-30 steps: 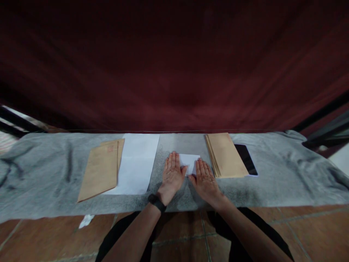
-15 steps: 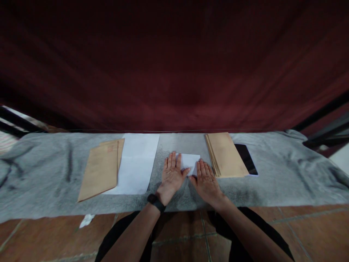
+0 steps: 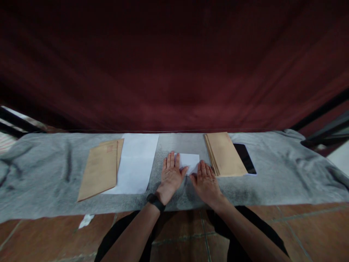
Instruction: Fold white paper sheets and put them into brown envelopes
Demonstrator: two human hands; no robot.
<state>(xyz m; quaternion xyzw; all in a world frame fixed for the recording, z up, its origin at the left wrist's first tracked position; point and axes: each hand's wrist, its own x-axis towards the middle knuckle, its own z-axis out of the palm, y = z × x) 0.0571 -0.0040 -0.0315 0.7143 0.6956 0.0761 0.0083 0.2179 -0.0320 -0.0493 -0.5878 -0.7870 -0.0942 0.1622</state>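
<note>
A small folded white paper [image 3: 191,160] lies on the grey cloth between my two hands. My left hand [image 3: 172,176] rests flat with its fingers stretched out, its fingertips and thumb on the paper's left side. At the paper's right edge, my right hand [image 3: 205,183] also lies flat, palm down, fingers stretched forward and thumb toward the paper's near edge. Parts of the paper are hidden under the hands. Neither hand grips anything.
Brown envelopes [image 3: 99,167] overlap large white sheets [image 3: 137,163] on the left. To the right, a stack of brown envelopes [image 3: 225,153] partly covers a dark phone [image 3: 245,156]. Grey cloth [image 3: 283,167] covers the bench; a red curtain [image 3: 174,72] hangs behind. A white scrap [image 3: 86,221] lies on the tiles.
My right hand has shifted slightly, baring a little more of the paper's right edge. My left hand and the paper stay nearly in place.
</note>
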